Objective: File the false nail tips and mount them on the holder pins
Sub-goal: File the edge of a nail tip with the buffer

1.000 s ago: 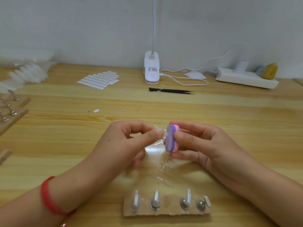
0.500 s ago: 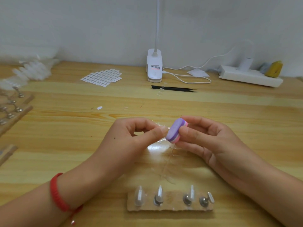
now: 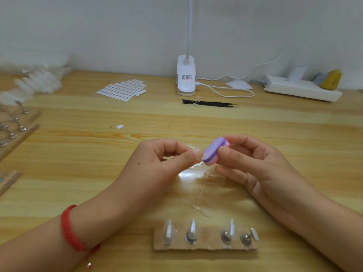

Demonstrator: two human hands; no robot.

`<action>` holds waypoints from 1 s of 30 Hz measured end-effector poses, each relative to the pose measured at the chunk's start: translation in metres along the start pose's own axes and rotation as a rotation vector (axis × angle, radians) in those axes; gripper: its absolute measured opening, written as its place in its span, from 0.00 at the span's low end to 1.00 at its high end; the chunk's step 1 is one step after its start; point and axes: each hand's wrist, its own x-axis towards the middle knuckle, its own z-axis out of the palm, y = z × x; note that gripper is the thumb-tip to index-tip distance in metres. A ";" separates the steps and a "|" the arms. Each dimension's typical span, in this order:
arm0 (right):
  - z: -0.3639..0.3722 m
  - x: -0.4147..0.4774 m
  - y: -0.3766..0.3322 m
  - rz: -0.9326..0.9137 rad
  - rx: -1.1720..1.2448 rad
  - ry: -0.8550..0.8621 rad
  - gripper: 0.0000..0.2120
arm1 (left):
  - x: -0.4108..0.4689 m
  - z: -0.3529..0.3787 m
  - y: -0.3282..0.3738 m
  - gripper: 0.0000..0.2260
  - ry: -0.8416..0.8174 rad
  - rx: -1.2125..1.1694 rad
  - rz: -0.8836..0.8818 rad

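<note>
Far left edge of frame: wooden strips bearing metal pins, partly cut off. Upper left: blurred pile of clear tips. To its right, a sheet of white oval tabs lies flat on the tabletop; one loose tab sits below it. Lower left: forearm with a red cord bracelet. Left hand, centre frame, held above the tabletop: thumb and forefinger pinched together on a clear nail tip, too transparent to make out its outline. Bottom centre: cardboard holder strip with four pins, a clear tip mounted on each; leftmost mounted tip shows most plainly. Just above the strip, a clear plastic sprue lies on the wood. Upper centre: white clip lamp base, black tweezers below it. Centre: purple-and-pink buffer block, tilted, its lower end at the left thumb tip; contact with the nail tip cannot be told. Right hand: thumb and curled fingers grasp the block from the right. Upper right: white power strip, yellow object at its far end.
</note>
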 end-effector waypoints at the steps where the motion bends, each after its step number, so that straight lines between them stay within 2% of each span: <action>1: 0.000 0.000 0.000 -0.002 -0.006 -0.009 0.11 | 0.000 0.000 0.000 0.08 0.003 -0.006 0.000; 4: 0.004 -0.002 0.002 -0.011 -0.098 -0.079 0.13 | 0.000 0.000 0.001 0.09 -0.001 0.007 -0.005; 8: -0.001 0.000 0.001 -0.024 -0.007 -0.007 0.11 | 0.000 -0.002 0.000 0.10 0.009 -0.019 -0.034; 12: 0.005 -0.003 0.003 -0.031 -0.136 -0.099 0.13 | 0.000 -0.003 0.000 0.11 -0.010 -0.035 -0.029; 16: 0.000 -0.002 0.001 -0.031 -0.002 -0.027 0.11 | 0.000 -0.003 -0.001 0.11 -0.012 -0.043 -0.035; 20: 0.005 -0.004 0.003 -0.050 -0.099 -0.087 0.13 | 0.001 -0.003 -0.003 0.12 -0.001 -0.037 -0.019; 24: 0.001 -0.002 0.002 -0.051 -0.018 -0.012 0.12 | 0.001 -0.004 -0.002 0.10 -0.013 -0.041 -0.031; 28: 0.005 -0.003 0.004 -0.062 -0.115 -0.081 0.13 | 0.000 -0.004 -0.004 0.10 -0.003 -0.022 0.005; 30: 0.004 -0.002 0.005 -0.073 -0.086 -0.052 0.13 | 0.000 -0.003 -0.005 0.10 -0.026 0.016 0.022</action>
